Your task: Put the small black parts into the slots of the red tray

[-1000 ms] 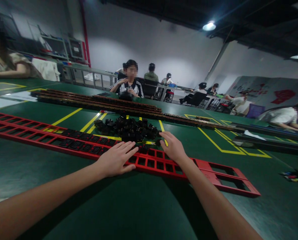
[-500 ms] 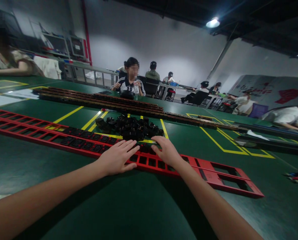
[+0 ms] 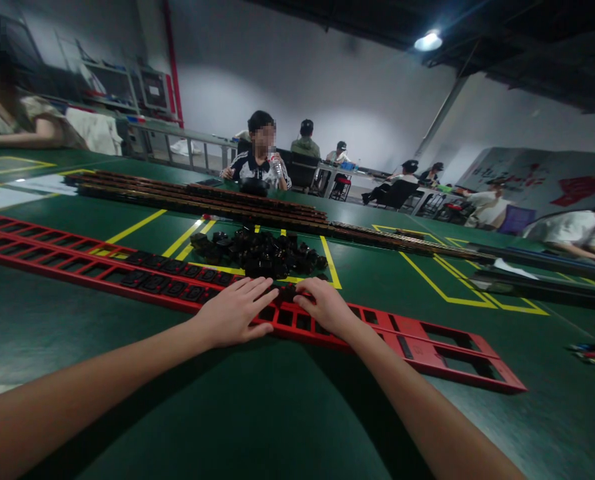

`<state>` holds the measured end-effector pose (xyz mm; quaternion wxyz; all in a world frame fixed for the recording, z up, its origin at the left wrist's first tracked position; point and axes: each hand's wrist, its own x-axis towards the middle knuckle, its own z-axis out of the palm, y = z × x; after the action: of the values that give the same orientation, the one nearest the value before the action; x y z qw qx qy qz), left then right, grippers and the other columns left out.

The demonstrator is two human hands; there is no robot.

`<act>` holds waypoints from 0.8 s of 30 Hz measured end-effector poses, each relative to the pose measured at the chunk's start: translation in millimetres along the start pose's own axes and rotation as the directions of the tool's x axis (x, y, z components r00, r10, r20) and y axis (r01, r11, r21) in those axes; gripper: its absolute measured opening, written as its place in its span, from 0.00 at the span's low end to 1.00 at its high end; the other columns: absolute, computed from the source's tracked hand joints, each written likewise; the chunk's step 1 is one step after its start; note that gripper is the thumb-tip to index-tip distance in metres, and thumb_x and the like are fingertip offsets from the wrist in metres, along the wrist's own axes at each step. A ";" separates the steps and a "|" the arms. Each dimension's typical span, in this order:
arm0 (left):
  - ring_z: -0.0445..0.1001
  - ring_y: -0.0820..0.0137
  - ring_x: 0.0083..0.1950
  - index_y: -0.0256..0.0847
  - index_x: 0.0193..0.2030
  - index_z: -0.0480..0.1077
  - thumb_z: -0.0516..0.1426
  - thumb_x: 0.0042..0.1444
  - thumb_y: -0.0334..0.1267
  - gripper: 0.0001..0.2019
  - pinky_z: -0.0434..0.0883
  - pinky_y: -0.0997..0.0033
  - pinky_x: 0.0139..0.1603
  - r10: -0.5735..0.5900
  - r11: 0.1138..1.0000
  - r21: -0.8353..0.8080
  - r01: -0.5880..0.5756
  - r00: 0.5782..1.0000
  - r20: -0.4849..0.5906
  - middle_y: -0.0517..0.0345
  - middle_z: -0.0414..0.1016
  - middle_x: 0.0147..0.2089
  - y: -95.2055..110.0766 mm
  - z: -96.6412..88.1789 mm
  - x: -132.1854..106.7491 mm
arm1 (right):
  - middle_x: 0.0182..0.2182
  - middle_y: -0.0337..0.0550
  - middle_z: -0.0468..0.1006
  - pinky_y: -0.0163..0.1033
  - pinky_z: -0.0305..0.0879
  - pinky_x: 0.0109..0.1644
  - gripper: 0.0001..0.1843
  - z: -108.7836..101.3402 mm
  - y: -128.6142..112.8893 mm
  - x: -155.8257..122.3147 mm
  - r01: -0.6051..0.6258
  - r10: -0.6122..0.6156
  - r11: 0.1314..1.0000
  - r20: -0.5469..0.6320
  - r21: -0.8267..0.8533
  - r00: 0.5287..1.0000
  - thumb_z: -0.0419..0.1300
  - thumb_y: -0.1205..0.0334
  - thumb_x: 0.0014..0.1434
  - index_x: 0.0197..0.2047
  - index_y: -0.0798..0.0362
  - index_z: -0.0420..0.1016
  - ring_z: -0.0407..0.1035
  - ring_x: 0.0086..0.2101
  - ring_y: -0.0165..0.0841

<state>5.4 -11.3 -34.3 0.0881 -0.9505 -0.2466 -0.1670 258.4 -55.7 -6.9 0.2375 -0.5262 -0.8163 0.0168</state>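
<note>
Our two hands are at the long red frame (image 3: 420, 352) on the green table (image 3: 257, 417).
In the head view, our left hand (image 3: 237, 312) lies flat over the middle of the frame, palm down, its fingers side by side and the thumb sticking out to the right. Our right hand (image 3: 326, 305) is bent over the frame just to the right, thumb and fingers curled next to a small black part (image 3: 286, 293); we cannot tell if they pinch it. Black sockets (image 3: 174, 288) sit in two rows of holes, left of our left hand. A heap of black parts (image 3: 267, 252) lies just past the frame, on the far side. Farther off are long brown bars (image 3: 202, 201), and beyond them a person (image 3: 250, 165) holds a clear bottle (image 3: 277, 171).
</note>
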 end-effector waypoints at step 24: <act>0.64 0.57 0.69 0.37 0.69 0.60 0.53 0.62 0.61 0.36 0.60 0.56 0.70 -0.077 0.993 -0.090 0.078 0.997 0.007 0.45 0.65 0.69 3.6 -8.0 4.5 | 0.49 0.50 0.77 0.47 0.67 0.52 0.09 9.6 -36.9 -9.7 0.373 -0.374 0.927 -0.025 -0.028 0.927 0.59 0.65 0.65 0.49 0.53 0.74 0.70 0.49 0.40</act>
<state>8.8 -14.5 -25.5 0.0381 -0.9436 -0.2757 -0.1796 226.4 -78.4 -8.8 0.2426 -0.3642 -0.8980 -0.0459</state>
